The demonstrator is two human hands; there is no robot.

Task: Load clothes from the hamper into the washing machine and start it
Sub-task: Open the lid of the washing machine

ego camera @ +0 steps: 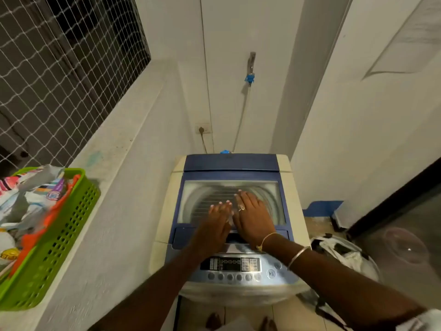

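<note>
clothes, soft and many-coloured, lie heaped at far left in a green basket standing on the white ledge; whether this is the hamper meant we cannot tell, for another bundle sits at the right; we judge the heap light and limp, likely to drape, trail and snag on the basket's perforated wall, so we would bunch a fistful from the middle of the pile rather than pluck at a corner; moving rightward, the washing machine stands against the back wall with its lid down; our left hand lies flat on the lid's window, fingers straight and holding nothing; just beside it, our right hand rests the same way, palm down, gripping nothing; the drum shows dimly through the glass, and we cannot tell whether anything is in it; the lid should be stiff and smooth, best lifted by its front edge, under our palms; nearer us the control panel carries a row of buttons and a start button at its right; further right, on the floor beside the machine, a black-and-white bundle of cloth sits in a round tub, and looks equally soft.
</note>
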